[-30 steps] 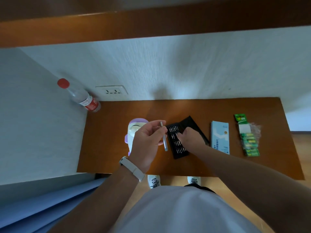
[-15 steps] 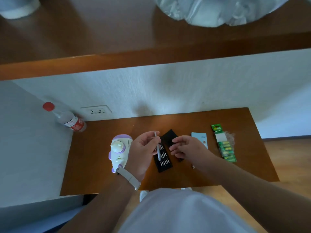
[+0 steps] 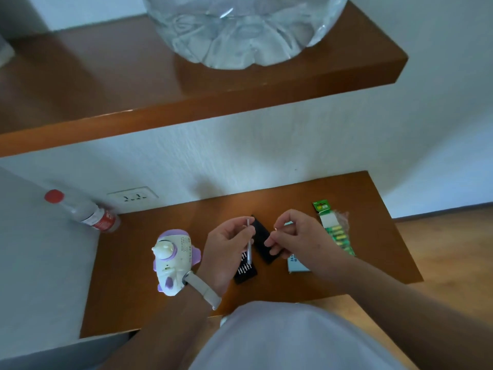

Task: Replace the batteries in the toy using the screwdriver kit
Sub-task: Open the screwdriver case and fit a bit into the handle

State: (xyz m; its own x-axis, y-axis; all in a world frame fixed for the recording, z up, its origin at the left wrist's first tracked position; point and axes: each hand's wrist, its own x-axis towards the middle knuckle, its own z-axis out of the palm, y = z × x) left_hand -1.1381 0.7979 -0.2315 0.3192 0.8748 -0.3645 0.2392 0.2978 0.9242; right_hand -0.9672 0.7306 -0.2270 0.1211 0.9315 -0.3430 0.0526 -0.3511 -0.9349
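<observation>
My left hand (image 3: 226, 249) holds a thin silver screwdriver handle (image 3: 249, 244) upright above the open black bit case (image 3: 245, 271). My right hand (image 3: 296, 236) is raised just right of it and pinches a tiny bit (image 3: 275, 229) between thumb and forefinger. The case's black lid (image 3: 262, 233) lies under both hands. A white and purple toy (image 3: 173, 260) lies on the wooden table (image 3: 144, 303), left of my left wrist. A green pack of batteries (image 3: 334, 228) lies at the right.
A light blue box (image 3: 296, 265) sits partly hidden under my right forearm. A bottle with a red cap (image 3: 82, 212) stands at the back left by a wall socket (image 3: 132, 197). A wooden shelf (image 3: 186, 102) with a large clear water jug (image 3: 234, 28) overhangs the table.
My right hand lifted off the bit case with a small bit pinched and rose level with the screwdriver handle. The camera tilted up, showing the shelf and jug.
</observation>
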